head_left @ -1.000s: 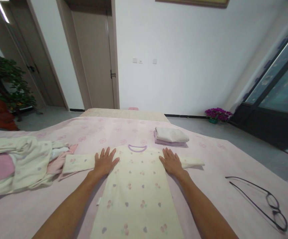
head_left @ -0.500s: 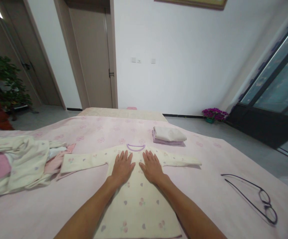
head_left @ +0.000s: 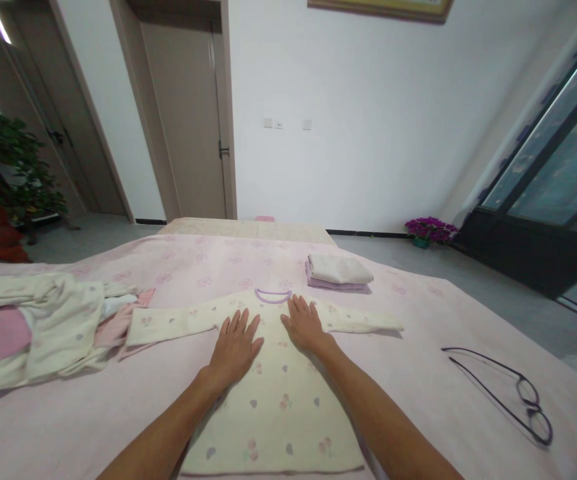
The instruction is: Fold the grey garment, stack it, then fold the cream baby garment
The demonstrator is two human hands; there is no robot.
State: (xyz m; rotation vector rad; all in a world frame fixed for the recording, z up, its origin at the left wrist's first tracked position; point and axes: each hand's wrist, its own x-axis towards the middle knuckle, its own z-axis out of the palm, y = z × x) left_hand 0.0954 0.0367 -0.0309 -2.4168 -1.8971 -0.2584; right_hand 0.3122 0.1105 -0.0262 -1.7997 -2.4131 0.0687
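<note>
A cream long-sleeved top [head_left: 273, 407] with a purple neckline and a print of hearts and cherries lies flat in front of me, its sleeves spread to both sides. My left hand [head_left: 236, 343] rests palm down on its upper left part, fingers stretched out. On the upper right of the chest, just below the collar, my right hand [head_left: 303, 323] lies flat, fingers extended. Neither hand grasps the cloth. The left sleeve's cuff touches a heap of clothes [head_left: 63, 327] at the left.
A pink sheet [head_left: 403, 400] covers the surface beneath the top. Beyond the right sleeve sits a small folded stack of clothes [head_left: 339, 270]. Black-framed glasses [head_left: 528, 400] lie at the right. Past the far edge are a wooden door [head_left: 183, 120] and potted purple flowers [head_left: 431, 230].
My left hand has slid a little left and toward me over the top. My right hand has shifted only slightly. The view has moved a little, and the top stays spread out.
</note>
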